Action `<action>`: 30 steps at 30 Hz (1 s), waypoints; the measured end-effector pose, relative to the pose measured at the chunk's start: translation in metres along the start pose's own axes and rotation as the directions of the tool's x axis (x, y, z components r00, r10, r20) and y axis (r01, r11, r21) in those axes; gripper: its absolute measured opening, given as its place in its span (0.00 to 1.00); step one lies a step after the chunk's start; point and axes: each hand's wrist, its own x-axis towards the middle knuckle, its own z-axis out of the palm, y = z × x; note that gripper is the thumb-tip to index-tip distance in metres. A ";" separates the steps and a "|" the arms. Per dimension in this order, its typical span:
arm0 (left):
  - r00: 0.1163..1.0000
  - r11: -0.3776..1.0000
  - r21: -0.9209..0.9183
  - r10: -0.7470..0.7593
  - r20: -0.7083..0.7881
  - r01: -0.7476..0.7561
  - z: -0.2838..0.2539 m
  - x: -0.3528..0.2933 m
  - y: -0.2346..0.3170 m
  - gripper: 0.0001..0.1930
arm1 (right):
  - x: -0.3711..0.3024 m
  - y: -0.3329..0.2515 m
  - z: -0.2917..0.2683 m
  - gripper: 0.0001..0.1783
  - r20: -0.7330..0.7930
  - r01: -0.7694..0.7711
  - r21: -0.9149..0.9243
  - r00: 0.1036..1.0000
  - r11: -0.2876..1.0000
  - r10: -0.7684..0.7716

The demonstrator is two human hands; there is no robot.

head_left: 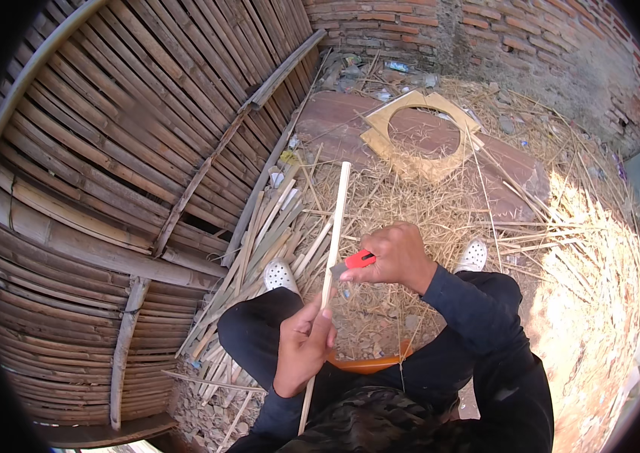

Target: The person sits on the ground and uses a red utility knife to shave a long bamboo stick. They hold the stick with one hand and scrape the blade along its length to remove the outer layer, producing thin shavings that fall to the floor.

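A long pale bamboo strip [339, 204] stands tilted in front of me, its lower end running down past my lap. My left hand [304, 341] is closed around its lower part, thumb along the strip. In my right hand [395, 254] is a utility knife [360, 259] with a red body, the fingers wrapped round it. Its grey blade lies against the strip's right side, a little above my left hand. Most of the knife's body is hidden inside the right hand.
Split bamboo strips [282, 226] lie heaped left of my legs, beside a bamboo slat wall [108, 136]. Shavings [388, 200] cover the ground ahead. A board with a round hole [380, 136] rests on a brown panel [331, 113]. A brick wall [516, 45] stands behind. Something orange [369, 363] lies between my legs.
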 end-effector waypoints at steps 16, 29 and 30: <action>0.972 0.975 -0.114 -0.171 0.160 0.190 0.014 -0.026 -0.008 0.18 | 0.029 0.092 -0.042 0.39 -0.223 -0.540 -0.122 0.833 0.833 0.507; 0.997 0.996 -0.054 -0.067 0.022 0.068 0.007 -0.009 0.001 0.19 | -0.004 -0.004 -0.009 0.35 0.051 -0.047 0.010 0.998 0.999 0.047; 0.998 0.997 -0.040 -0.067 0.014 0.067 0.008 -0.010 0.001 0.19 | -0.004 -0.003 -0.009 0.35 0.056 -0.042 0.002 0.998 0.999 0.042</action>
